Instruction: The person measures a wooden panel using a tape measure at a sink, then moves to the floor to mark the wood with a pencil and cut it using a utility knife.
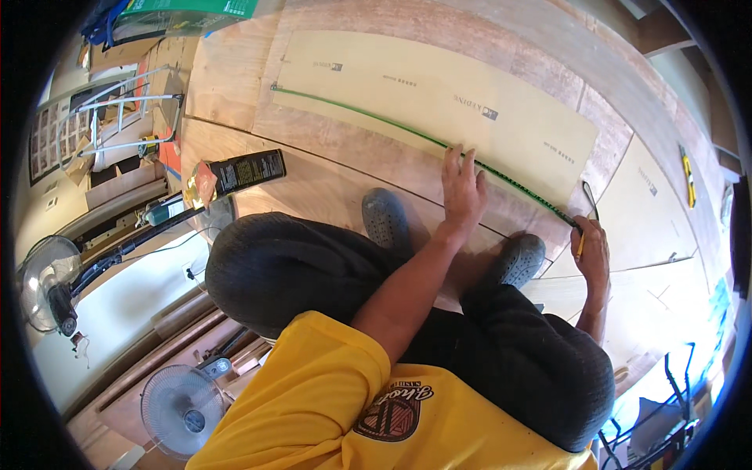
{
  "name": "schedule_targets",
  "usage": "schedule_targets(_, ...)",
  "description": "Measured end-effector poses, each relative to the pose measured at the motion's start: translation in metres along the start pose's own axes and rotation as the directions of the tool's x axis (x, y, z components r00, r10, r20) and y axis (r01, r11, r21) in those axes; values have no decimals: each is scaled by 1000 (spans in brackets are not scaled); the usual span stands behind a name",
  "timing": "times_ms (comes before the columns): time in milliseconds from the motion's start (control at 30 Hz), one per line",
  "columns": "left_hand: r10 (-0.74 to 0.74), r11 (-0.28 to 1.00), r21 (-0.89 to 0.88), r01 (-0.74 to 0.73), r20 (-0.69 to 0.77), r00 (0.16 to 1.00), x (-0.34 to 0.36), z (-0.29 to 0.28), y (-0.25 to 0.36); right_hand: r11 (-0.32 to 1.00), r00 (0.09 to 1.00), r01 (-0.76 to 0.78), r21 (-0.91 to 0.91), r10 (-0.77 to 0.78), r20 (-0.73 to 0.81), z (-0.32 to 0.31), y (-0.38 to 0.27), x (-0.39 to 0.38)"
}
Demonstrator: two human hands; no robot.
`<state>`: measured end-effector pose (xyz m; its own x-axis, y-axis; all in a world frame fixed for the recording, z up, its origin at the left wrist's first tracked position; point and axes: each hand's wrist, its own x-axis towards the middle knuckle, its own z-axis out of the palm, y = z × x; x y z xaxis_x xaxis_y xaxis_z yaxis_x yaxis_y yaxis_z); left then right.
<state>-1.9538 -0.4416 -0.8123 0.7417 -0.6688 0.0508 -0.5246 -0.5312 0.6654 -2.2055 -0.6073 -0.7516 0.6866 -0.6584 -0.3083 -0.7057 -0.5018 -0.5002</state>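
Along cream sheet | green tape | left hand touching | right hand holding

Green box at upper left edge. Metal stepladder below it in view. Black can on plywood, left of middle; pinkish lump at its left end. Fan on black pole, far left; second fan, lower left. Long wood strips between. Yellow tool, far right. Dark metal frame, lower right.
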Motion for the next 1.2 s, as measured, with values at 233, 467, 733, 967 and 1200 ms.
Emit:
schedule_targets(233, -43, 998, 48, 44, -31, 999, -1, -1, 2, 1000, 998, 16, 11, -16, 64, 4, 2, 9)
schedule_targets(467, 18, 985, 169, -25, 43, 999, -3, 0, -7, 999, 992, 3, 53, -10, 128, 0, 9, 12)
schedule_targets(733, -12, 987, 158, 16, -25, 1000, 4, 3, -2, 999, 990, -26, 19, 23, 141, 1, 13, 13)
schedule_targets(967, -62, 974, 218, 58, 11, 998, 14, 5, -5, 992, 989, -99, -82, 107, 100, 5, 6, 12)
schedule_targets(1200, -74, 991, 119, 68, 48, 996, 16, 9, -8, 991, 991, -103, -85, 110, 81, 0, -2, 18)
